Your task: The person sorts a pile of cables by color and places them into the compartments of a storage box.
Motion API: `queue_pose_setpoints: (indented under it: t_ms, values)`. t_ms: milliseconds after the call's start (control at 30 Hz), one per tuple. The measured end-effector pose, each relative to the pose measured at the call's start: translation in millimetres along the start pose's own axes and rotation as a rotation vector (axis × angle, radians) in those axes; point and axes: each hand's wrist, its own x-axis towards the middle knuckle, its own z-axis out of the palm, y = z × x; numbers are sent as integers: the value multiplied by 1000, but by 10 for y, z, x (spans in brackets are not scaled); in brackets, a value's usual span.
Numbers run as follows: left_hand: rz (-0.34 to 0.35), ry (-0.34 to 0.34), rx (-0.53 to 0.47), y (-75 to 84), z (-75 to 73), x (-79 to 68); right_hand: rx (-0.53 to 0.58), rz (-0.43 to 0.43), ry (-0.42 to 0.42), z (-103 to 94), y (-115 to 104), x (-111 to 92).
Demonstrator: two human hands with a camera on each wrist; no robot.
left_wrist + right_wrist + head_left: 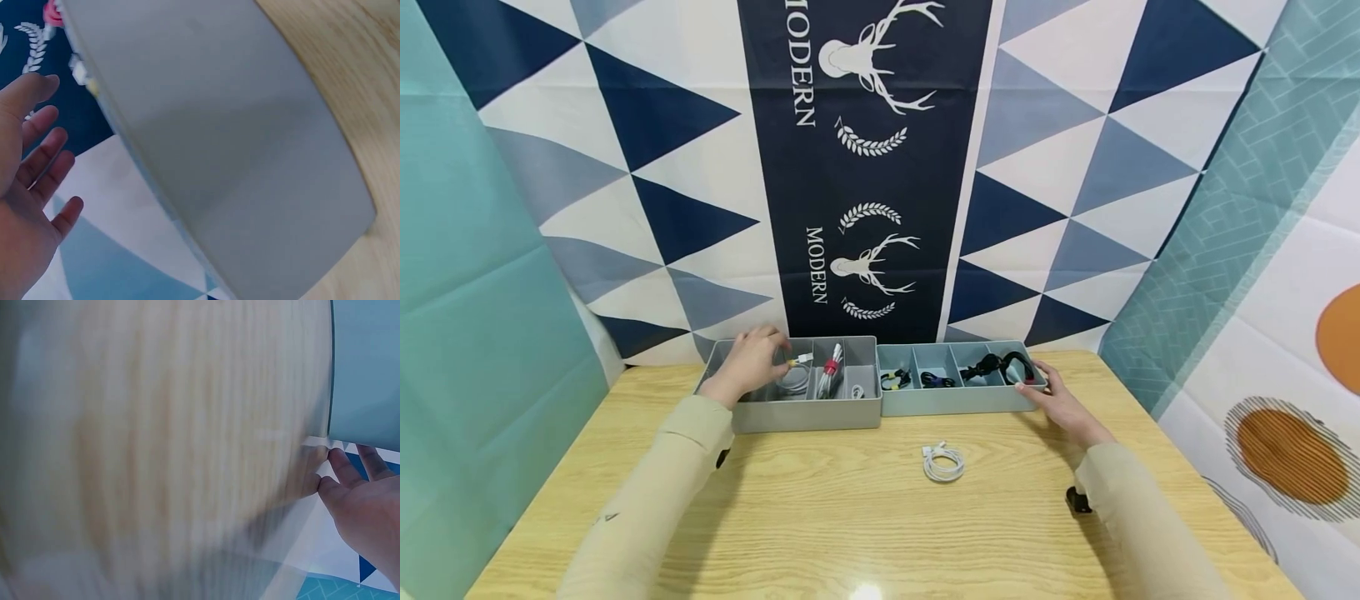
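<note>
My left hand (751,360) is over the left part of a grey divided box (805,417), its fingers apart and loosely bent in the left wrist view. Near its fingertips, a coiled white cable (794,382) lies in a compartment, its connector sticking up by the rim. Beside that stands a white cable bundle (829,377) with a red strap. My right hand (1063,407) is at the right end of a light blue divided box (955,403), fingertips right at its rim and end wall. A black cable coil (1017,360) sits in the compartment nearest them.
On the wooden table (850,517), a coiled white cable (943,463) lies in front of the boxes. Several dark cables, including a black one (981,367), occupy the blue box's compartments. A patterned cloth (700,183) hangs close behind both boxes.
</note>
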Motion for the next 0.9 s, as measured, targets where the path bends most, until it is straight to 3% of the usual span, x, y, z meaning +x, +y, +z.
queue_pose_setpoints:
  t_ms: [400,900]
  values:
    - [-6,4,-14,112,-229,-94,-77,13,-14,-47,-75,5]
    - [66,96,-30,365,-231,-243,-168,11,-5,-60,-109,5]
